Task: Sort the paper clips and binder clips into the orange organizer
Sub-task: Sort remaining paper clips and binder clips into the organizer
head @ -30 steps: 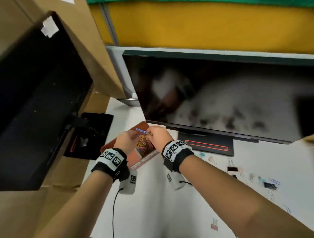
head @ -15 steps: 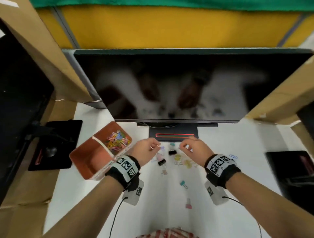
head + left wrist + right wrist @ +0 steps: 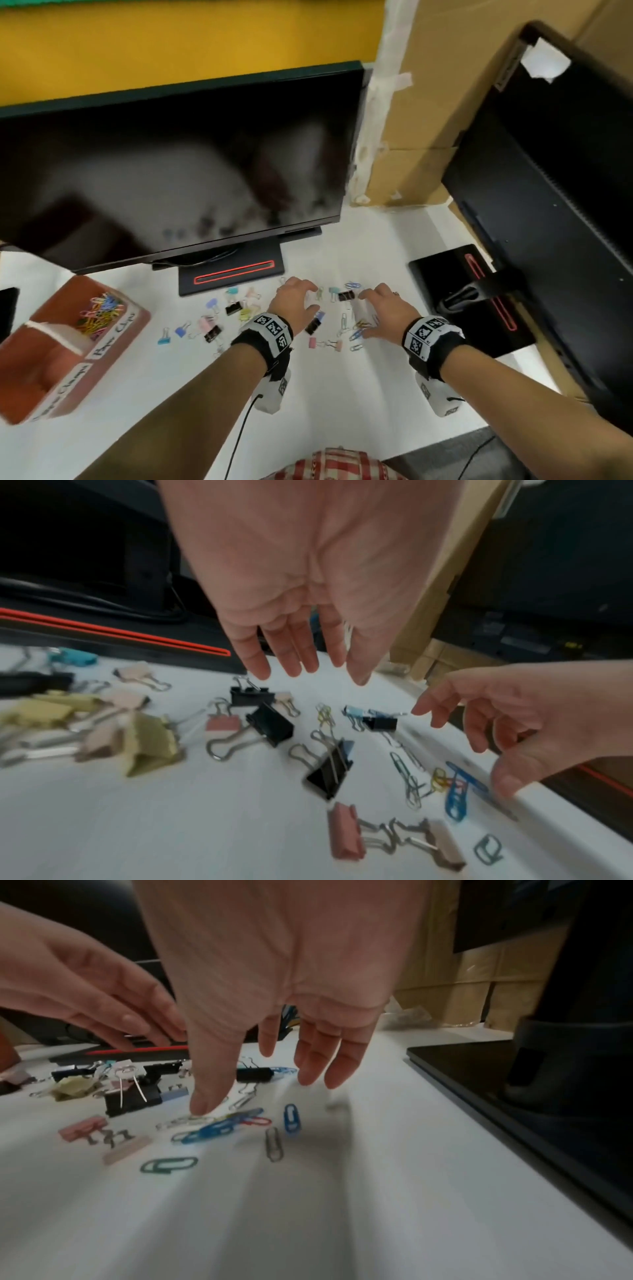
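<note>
The orange organizer (image 3: 133, 329) stands at the left of the white table, with coloured paper clips (image 3: 99, 311) in its far compartment. Loose binder clips (image 3: 212, 330) and paper clips (image 3: 356, 334) lie scattered in front of the monitor stand. My left hand (image 3: 294, 301) hovers open over black binder clips (image 3: 329, 775), holding nothing. My right hand (image 3: 383, 308) is also open and spread. Its thumb (image 3: 202, 1104) comes down by a silver paper clip (image 3: 185, 1121) beside blue paper clips (image 3: 212, 1129). A pink binder clip (image 3: 346, 831) lies nearer to me.
A dark monitor (image 3: 171, 164) on a black base (image 3: 233, 277) stands behind the clips. A second monitor (image 3: 548, 205) and its black base (image 3: 462, 298) close off the right side. Cardboard boxes (image 3: 411, 120) stand at the back right.
Both hands have left the organizer and moved right to the pile of loose clips. The blue paper clip pinched a second ago is gone from the right hand.
</note>
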